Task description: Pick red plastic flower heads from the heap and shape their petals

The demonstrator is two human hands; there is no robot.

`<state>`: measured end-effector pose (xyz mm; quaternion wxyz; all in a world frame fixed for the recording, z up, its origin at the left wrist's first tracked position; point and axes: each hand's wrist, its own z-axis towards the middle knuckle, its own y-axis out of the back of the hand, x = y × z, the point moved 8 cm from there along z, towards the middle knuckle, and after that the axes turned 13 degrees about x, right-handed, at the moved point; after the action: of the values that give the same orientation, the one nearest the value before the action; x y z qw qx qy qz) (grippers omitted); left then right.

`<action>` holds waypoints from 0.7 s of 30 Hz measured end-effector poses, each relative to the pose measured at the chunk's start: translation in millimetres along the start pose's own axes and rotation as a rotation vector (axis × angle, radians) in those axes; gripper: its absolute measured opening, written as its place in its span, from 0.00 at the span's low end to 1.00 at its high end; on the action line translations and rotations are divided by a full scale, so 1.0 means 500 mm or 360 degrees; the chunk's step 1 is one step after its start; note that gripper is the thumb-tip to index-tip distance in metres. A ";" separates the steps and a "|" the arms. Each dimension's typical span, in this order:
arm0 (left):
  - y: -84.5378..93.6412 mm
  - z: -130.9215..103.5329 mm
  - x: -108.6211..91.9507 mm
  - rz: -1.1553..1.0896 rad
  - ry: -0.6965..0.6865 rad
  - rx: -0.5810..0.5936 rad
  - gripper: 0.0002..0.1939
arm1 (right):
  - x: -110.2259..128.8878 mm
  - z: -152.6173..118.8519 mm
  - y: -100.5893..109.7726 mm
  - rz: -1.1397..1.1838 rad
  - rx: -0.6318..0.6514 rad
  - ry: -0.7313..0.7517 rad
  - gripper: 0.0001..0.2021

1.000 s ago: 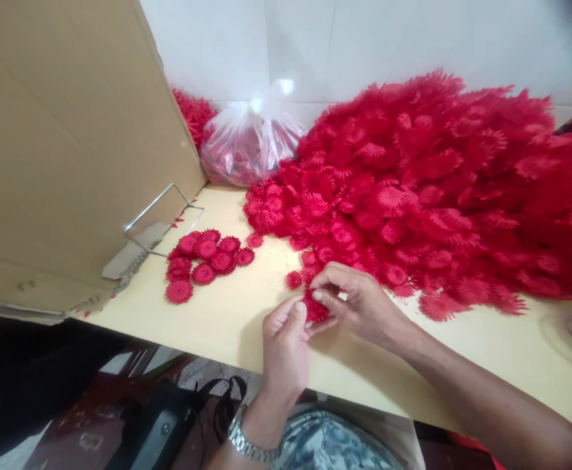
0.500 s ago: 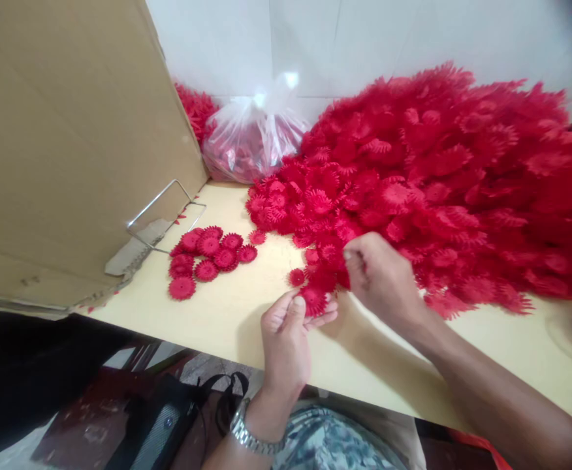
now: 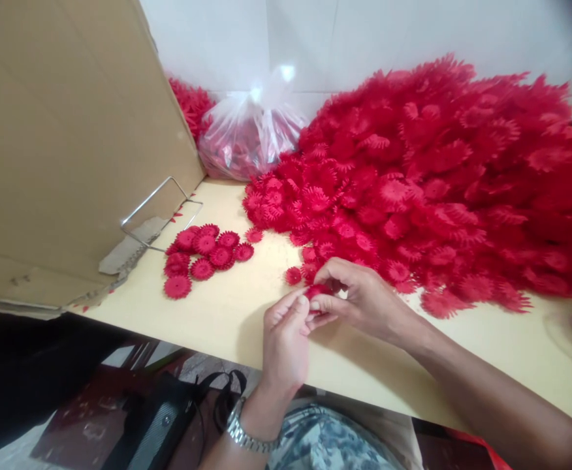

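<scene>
Between the fingertips of both hands is a red fringed flower disc (image 3: 318, 291), mostly covered by the fingers. My left hand (image 3: 286, 336) grips its near left side, thumb on top. My right hand (image 3: 359, 297) closes on the same piece from the right, thumb and bent fingers pressed to it. Whether it is one layer or several stacked cannot be made out. Just beyond the hands spreads a large heap of loose red flower discs (image 3: 437, 189). To the left, several neat red fringed rosettes (image 3: 205, 244) lie grouped on the pale tabletop (image 3: 207, 313).
A tall cardboard box (image 3: 70, 143) walls off the left side, with a bent wire frame (image 3: 149, 202) at its foot. A tied clear plastic bag (image 3: 251, 140) of red pieces leans by the wall. The table's front edge runs below my wrists.
My right hand has come from the edge of the heap down to the left, and its fingers now close on the disc in my left hand. The left hand keeps its hold.
</scene>
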<state>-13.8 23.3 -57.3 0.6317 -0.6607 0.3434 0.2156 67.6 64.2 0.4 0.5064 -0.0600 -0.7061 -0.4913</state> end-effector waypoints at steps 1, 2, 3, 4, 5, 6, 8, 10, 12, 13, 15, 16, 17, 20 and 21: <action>-0.001 0.000 0.001 0.0005 0.0000 0.0015 0.08 | -0.003 0.000 -0.001 0.0085 -0.0007 0.0022 0.04; -0.002 -0.001 0.002 0.0016 -0.0002 0.0023 0.08 | -0.005 -0.001 0.000 0.0147 -0.0024 0.0055 0.04; -0.002 -0.002 0.002 0.0027 -0.0006 0.0024 0.07 | -0.007 -0.002 0.002 0.0190 -0.0035 0.0086 0.04; -0.001 -0.003 0.003 0.0037 -0.0008 0.0022 0.08 | -0.009 -0.003 0.005 0.0219 -0.0039 0.0108 0.04; 0.000 -0.003 0.004 0.0048 -0.0008 0.0015 0.08 | -0.010 -0.004 0.006 0.0230 -0.0038 0.0125 0.04; 0.003 -0.003 0.004 0.0061 -0.0014 -0.0001 0.08 | -0.008 -0.005 0.007 0.0218 -0.0037 0.0142 0.04; 0.008 -0.004 0.004 0.0097 -0.0031 -0.0044 0.09 | 0.000 -0.007 0.006 0.0127 -0.0057 0.0178 0.06; 0.014 -0.004 0.004 0.0140 -0.0049 -0.0094 0.10 | 0.012 -0.009 0.001 -0.0050 -0.0110 0.0213 0.08; 0.019 -0.004 0.003 0.0158 -0.0067 -0.0142 0.10 | 0.023 -0.014 -0.003 -0.0248 -0.0200 0.0246 0.10; 0.022 -0.004 0.002 0.0153 -0.0074 -0.0162 0.09 | 0.025 -0.017 -0.002 -0.0344 -0.0249 0.0248 0.11; 0.029 -0.005 -0.004 0.0130 -0.0095 -0.0205 0.08 | 0.022 -0.024 0.014 -0.0545 -0.0396 0.0239 0.13; 0.034 -0.007 -0.010 0.0121 -0.0108 -0.0230 0.08 | 0.017 -0.028 0.029 -0.0664 -0.0483 0.0218 0.14; 0.039 -0.008 -0.015 0.0117 -0.0115 -0.0252 0.07 | 0.011 -0.032 0.049 -0.0800 -0.0572 0.0177 0.15; 0.048 -0.010 -0.027 0.0112 -0.0082 -0.0276 0.07 | -0.012 -0.033 0.107 -0.1273 -0.0728 -0.0029 0.18; 0.048 -0.010 -0.027 0.0099 -0.0051 -0.0269 0.07 | -0.019 -0.028 0.119 -0.1396 -0.0707 -0.0102 0.19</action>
<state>-41.1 21.8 -63.5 0.5722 -0.6970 0.3344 0.2738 116.1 87.6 30.7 0.2048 0.1213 -0.5584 -0.7947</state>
